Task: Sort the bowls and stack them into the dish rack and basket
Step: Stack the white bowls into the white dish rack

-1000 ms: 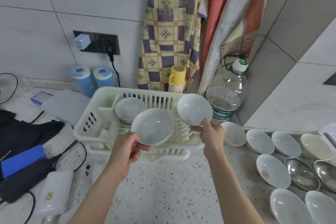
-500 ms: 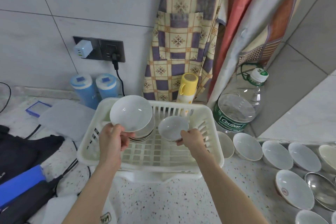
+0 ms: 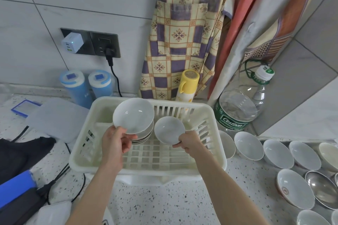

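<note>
While both bowls are hanging over the dish rack point(image 3: 216, 115), we are pinching each one by its near rim. Our left hand point(image 3: 114, 142) is gripping the larger white bowl point(image 3: 133, 115), thumb curled over the lip and fingers tucked beneath, so the bowl is sitting up and away from the grip, tilted toward us. It is hovering directly above the stack of bowls point(image 3: 143, 136) already in the rack; we judge this hold is keeping the underside free for nesting onto that stack.

Our right hand point(image 3: 190, 142) is pinching the smaller bowl point(image 3: 169, 130) at its lower right edge, the dish lying up and to the left of the fingers, just beside the stack and low inside the rack. Whether it is touching the slatted floor, we cannot tell. Keeping it apart from the stack looks like sorting by size.

Beyond the right hand, a row of loose bowls point(image 3: 248, 145) is waiting on the counter point(image 3: 164, 202), with steel bowls point(image 3: 323, 189) farther right. A water jug point(image 3: 239, 107) is standing behind them, and a yellow flask point(image 3: 188, 86) is standing past the rack's far wall.
</note>
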